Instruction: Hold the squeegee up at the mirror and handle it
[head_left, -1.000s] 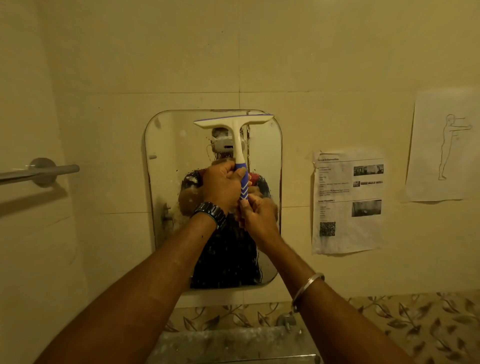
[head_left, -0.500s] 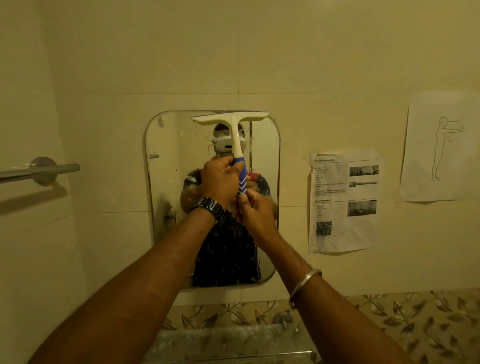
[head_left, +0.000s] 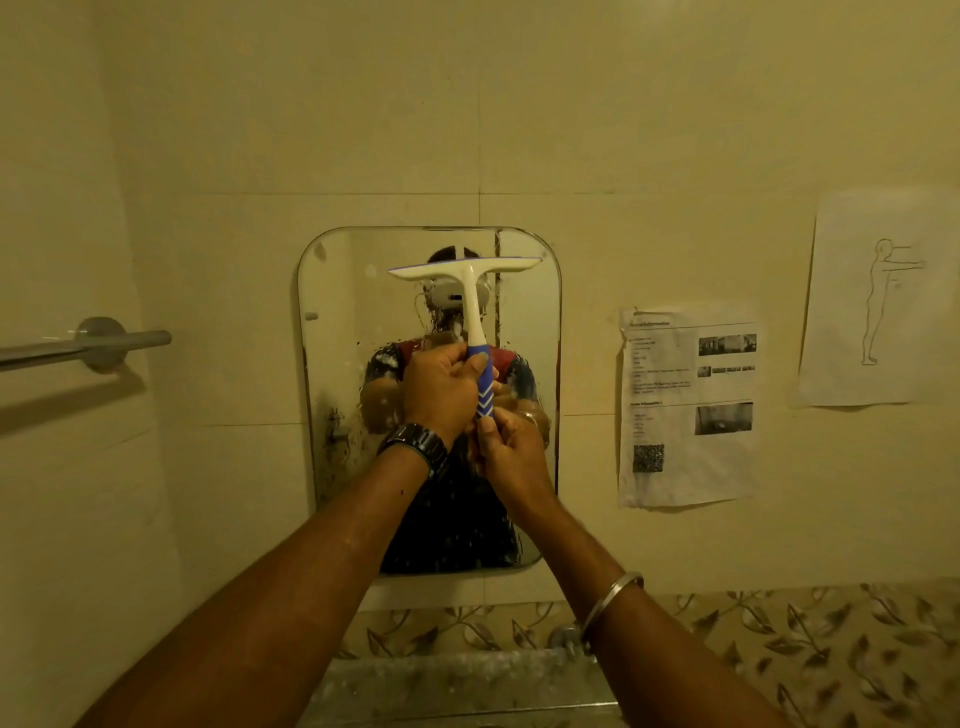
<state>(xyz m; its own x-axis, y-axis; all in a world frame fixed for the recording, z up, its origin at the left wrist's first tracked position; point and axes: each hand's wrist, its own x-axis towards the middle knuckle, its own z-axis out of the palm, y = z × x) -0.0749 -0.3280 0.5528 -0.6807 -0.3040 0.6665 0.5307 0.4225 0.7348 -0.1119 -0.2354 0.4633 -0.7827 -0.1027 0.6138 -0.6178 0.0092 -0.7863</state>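
A white squeegee (head_left: 470, 291) with a blue handle stands upright against a wall mirror (head_left: 343, 332) with rounded corners. Its blade lies across the upper part of the glass, a little below the top edge. My left hand (head_left: 441, 387), a dark watch on its wrist, grips the blue handle high up. My right hand (head_left: 511, 447), with a metal bangle on the forearm, grips the handle's lower end just beneath. The lower glass is speckled with water drops. A person's reflection fills the middle of the mirror.
A metal towel bar (head_left: 83, 345) juts from the left wall. Two paper sheets hang right of the mirror: a printed notice (head_left: 685, 402) and a figure drawing (head_left: 883, 299). A leaf-patterned tile band (head_left: 810, 639) runs below, with a tap (head_left: 566, 636) above a basin.
The squeegee blade has slid down from the mirror's top edge to a little below it, and both hands have come down with the handle.
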